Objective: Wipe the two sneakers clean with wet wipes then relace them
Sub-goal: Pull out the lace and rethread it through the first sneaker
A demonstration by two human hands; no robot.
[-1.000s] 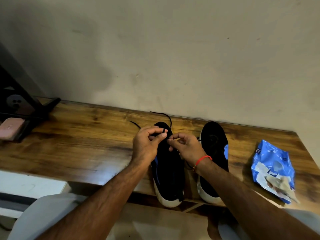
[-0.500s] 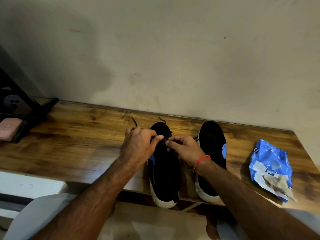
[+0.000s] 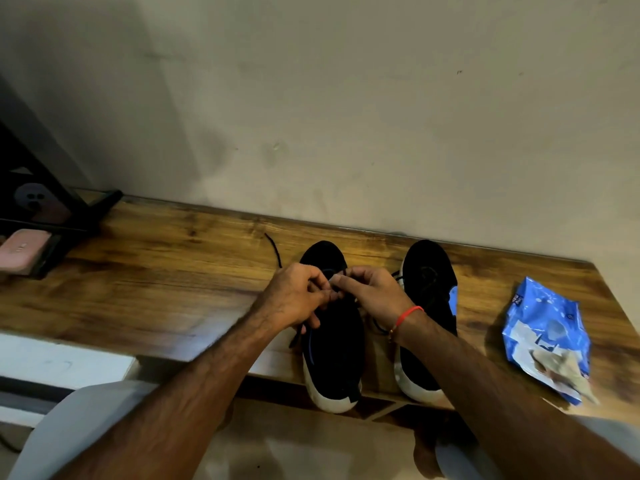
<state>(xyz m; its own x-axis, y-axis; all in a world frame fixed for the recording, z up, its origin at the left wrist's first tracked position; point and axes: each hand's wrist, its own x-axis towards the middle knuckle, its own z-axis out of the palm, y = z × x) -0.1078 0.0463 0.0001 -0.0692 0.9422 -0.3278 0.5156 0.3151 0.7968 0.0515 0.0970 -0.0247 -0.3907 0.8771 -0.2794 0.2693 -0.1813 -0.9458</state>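
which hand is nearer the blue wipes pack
Right. The right hand works over the left sneaker, one shoe away from the wipes pack; the left hand is farther left.

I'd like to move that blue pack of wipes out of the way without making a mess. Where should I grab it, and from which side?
Judging by how it lies, take the blue wipes pack by its far, upper end, coming from above and from the right. It lies flat on the wooden table, so pinch across its width. A crumpled wipe sits loose at its near end, so avoid that end.

Wooden table — pink case on black stand, far left
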